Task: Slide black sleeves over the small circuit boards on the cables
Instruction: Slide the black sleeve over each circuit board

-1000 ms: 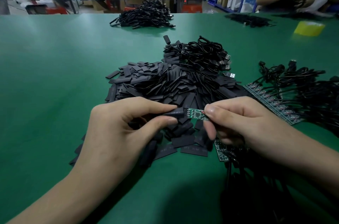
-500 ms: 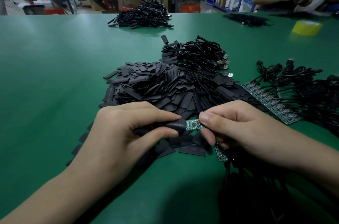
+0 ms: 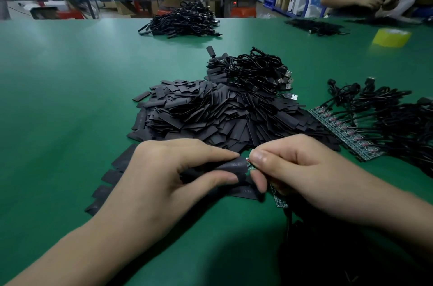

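Observation:
My left hand (image 3: 168, 173) pinches a black sleeve (image 3: 232, 167) between thumb and forefinger. My right hand (image 3: 297, 168) pinches a small green circuit board (image 3: 250, 165) at the sleeve's mouth; only a sliver of the board shows, the rest is inside the sleeve. Its cable runs down under my right hand, mostly hidden. A big heap of loose black sleeves (image 3: 210, 114) lies just beyond both hands. A row of bare circuit boards (image 3: 344, 133) on black cables (image 3: 393, 114) lies to the right.
A bundle of black USB cables (image 3: 255, 72) sits behind the sleeve heap. Another cable pile (image 3: 182, 21) lies at the far table edge. A yellow tape roll (image 3: 390, 37) stands at the far right. A person works at the far right corner. The green table (image 3: 58, 98) spreads to the left.
The sleeve has slid rightward over the board, so much less green shows than a second ago. Both hands have drifted slightly lower in view.

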{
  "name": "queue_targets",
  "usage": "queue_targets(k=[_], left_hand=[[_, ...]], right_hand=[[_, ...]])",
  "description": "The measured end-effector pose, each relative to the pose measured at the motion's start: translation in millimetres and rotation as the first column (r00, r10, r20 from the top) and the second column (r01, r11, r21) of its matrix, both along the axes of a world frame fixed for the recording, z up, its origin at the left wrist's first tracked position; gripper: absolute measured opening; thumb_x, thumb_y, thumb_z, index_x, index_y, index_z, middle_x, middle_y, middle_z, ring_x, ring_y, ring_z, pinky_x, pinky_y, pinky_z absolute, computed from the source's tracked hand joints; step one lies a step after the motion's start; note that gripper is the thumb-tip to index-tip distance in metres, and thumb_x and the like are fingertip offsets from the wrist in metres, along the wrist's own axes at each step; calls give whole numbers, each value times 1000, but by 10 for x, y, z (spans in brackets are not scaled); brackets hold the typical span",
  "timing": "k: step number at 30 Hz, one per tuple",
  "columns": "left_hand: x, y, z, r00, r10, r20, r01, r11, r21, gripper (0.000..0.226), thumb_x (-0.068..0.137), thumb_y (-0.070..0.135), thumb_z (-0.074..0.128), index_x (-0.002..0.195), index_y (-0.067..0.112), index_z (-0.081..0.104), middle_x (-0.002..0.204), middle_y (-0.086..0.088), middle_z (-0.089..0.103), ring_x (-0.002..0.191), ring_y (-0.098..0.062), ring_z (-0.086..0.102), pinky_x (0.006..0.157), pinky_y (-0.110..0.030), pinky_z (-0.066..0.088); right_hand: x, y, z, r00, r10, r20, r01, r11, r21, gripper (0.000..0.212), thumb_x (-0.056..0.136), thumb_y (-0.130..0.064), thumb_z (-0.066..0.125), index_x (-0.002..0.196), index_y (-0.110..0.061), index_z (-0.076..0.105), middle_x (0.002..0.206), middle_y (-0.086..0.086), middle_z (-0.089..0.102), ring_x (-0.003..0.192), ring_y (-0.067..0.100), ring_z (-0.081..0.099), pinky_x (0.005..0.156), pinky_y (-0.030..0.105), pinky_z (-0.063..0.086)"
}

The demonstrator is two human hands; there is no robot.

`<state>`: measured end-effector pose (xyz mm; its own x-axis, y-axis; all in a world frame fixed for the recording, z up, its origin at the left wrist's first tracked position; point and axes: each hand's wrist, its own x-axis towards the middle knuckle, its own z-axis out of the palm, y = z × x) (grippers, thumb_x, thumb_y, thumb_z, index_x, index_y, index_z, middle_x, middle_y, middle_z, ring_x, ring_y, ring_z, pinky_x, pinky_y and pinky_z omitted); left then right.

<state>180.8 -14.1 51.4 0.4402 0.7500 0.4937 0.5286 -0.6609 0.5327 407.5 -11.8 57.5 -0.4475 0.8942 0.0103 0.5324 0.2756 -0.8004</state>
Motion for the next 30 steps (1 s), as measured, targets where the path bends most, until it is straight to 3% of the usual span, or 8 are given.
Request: queue_targets(k=[7, 9, 13, 15, 17, 24, 27, 30], left_hand=[[23, 3, -61, 999, -37, 16, 36, 997, 71, 22, 85, 33, 76, 106, 27, 78, 87, 16, 72, 76, 0, 67, 67, -21, 53], [32, 5, -61, 999, -27, 30, 24, 995, 100, 19, 86, 33, 75, 104, 27, 79, 87, 15, 71, 77, -2, 67, 68, -21, 52], [42, 16, -51, 993, 35, 113, -46, 995, 93, 17, 84, 35, 76, 99, 29, 78, 88, 16, 73, 82, -1, 69, 73, -20, 52], [33, 23, -51, 983, 58, 172, -68, 996, 53, 16, 82, 35, 76, 98, 32, 78, 88, 17, 74, 84, -2, 70, 74, -20, 52], [28, 25, -59, 974, 66, 216, -72, 997, 21, 16, 81, 35, 76, 97, 36, 76, 88, 17, 75, 84, -2, 71, 75, -17, 51], [49, 11, -86, 956, 57, 289, -45, 998, -49, 18, 80, 33, 76, 98, 32, 77, 91, 16, 75, 87, -4, 72, 77, -13, 50], [51, 15, -93, 956, 48, 289, -35, 998, -52, 17, 80, 31, 76, 98, 32, 77, 92, 16, 75, 87, -3, 72, 78, -13, 50], [53, 16, -96, 960, 39, 278, -26, 998, -51, 17, 82, 31, 75, 99, 32, 77, 94, 16, 75, 89, -5, 72, 78, -16, 51]], right_hand=[[-22, -8, -41, 999, 35, 16, -35, 999, -1, 44, 94, -58, 41, 76, -30, 70, 54, -6, 41, 51, 9, 39, 53, 37, 32], [-26, -10, -45, 999, 43, -4, -43, 999, -4, 41, 95, -54, 42, 79, -31, 71, 54, -7, 44, 51, 9, 39, 53, 36, 33], [-8, -5, -11, 991, -41, -124, 61, 985, 162, 21, 90, -47, 57, 94, -31, 70, 68, 2, 59, 62, 23, 50, 58, 39, 42], [-3, -20, 8, 968, -67, -240, 124, 965, 231, 8, 87, -35, 66, 93, -32, 69, 74, 3, 63, 67, 26, 56, 61, 43, 45], [-5, -43, 11, 966, -47, -253, 129, 939, 320, 4, 87, -27, 69, 90, -30, 69, 77, 1, 65, 69, 23, 60, 64, 46, 48], [8, -61, 12, 992, -63, -110, 114, 819, 562, 5, 89, -22, 72, 88, -27, 73, 77, -8, 69, 70, 15, 66, 60, 32, 51], [10, -59, 22, 996, -75, -48, 88, 769, 633, 4, 90, -20, 72, 90, -22, 75, 81, -15, 69, 75, 6, 66, 67, 19, 49], [16, -54, 14, 997, -76, -12, 64, 740, 669, 4, 91, -17, 71, 91, -18, 75, 83, -15, 68, 77, 2, 64, 72, 16, 48]])
